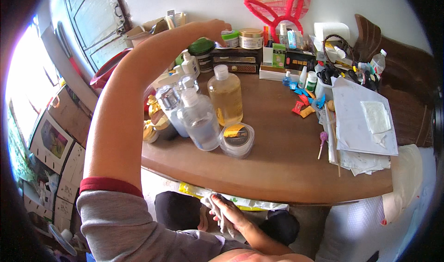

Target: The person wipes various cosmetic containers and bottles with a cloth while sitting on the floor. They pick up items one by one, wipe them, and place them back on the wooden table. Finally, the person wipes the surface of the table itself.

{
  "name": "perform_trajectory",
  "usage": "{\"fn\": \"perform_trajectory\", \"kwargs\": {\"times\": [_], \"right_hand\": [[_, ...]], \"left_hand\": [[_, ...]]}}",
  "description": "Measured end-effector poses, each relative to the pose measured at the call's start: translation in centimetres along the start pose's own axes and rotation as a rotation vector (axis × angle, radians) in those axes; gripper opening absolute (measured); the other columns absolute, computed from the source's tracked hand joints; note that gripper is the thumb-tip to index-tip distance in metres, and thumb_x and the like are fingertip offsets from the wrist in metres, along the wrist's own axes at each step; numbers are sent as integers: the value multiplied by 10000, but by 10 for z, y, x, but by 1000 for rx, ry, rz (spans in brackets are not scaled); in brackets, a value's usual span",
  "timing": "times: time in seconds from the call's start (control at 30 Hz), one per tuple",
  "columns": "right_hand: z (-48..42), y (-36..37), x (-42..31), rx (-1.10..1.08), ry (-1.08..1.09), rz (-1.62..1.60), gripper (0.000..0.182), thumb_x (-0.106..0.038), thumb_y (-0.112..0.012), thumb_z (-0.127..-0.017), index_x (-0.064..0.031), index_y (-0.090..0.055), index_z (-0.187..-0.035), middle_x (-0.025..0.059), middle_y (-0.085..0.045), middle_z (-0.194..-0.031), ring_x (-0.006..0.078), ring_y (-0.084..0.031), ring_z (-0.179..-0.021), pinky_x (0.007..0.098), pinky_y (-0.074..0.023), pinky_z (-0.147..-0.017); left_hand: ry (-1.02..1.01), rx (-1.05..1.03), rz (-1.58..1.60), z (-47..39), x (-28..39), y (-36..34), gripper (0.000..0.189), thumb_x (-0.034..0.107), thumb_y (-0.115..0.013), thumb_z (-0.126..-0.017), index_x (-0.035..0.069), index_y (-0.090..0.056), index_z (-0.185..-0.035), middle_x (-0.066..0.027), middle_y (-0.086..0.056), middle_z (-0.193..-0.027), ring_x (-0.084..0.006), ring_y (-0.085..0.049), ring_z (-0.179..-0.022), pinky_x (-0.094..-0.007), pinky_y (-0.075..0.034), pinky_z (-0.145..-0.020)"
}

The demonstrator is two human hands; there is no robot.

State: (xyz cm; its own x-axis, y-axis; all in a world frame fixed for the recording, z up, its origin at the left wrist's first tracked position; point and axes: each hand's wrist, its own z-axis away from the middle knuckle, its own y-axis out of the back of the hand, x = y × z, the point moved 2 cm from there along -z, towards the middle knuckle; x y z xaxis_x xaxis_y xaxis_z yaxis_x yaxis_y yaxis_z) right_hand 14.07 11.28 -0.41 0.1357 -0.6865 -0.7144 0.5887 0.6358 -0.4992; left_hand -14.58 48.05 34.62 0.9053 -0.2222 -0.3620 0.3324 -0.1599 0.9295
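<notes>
My left hand reaches to the back of the table, its fingers around the left side of a green-lidded jar. That jar sits on a small dark drawer box, beside a gold-lidded jar. Down by my lap, my right hand grips a greyish cloth. On the table in front of me stand a bottle of yellowish liquid, a clear pump-less bottle, a silver-capped bottle and a round clear tub with a black-and-yellow label.
A white pump bottle and a dark green-lidded tub stand at back left. Wrapped candies, a lollipop and stacked papers lie at right. Red bunny ears rise behind small boxes. The wooden table has a curved front edge.
</notes>
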Motion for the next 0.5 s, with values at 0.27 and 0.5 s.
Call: {"fn": "perform_trajectory", "kwargs": {"times": [0.27, 0.5], "right_hand": [[-9, 11, 16, 6, 173, 90, 418, -483, -527, -999, -78, -628, -977, 46, -624, -687, 129, -595, -502, 277, -509, -441], [24, -5, 0, -85, 299, -233, 576, -564, -448, -997, -26, -615, -1118, 97, -646, -816, 172, -663, -680, 331, -581, -578]], "left_hand": [[-352, 599, -10, 143, 107, 128, 386, 285, -719, -853, 74, -623, -1162, -129, -616, -1188, -323, -592, -1112, -442, -485, -957], [-448, 784, 319, 334, 212, 72, 324, 242, -766, -780, 88, -641, -1036, -99, -613, -1039, -294, -614, -967, -407, -519, -862]]}}
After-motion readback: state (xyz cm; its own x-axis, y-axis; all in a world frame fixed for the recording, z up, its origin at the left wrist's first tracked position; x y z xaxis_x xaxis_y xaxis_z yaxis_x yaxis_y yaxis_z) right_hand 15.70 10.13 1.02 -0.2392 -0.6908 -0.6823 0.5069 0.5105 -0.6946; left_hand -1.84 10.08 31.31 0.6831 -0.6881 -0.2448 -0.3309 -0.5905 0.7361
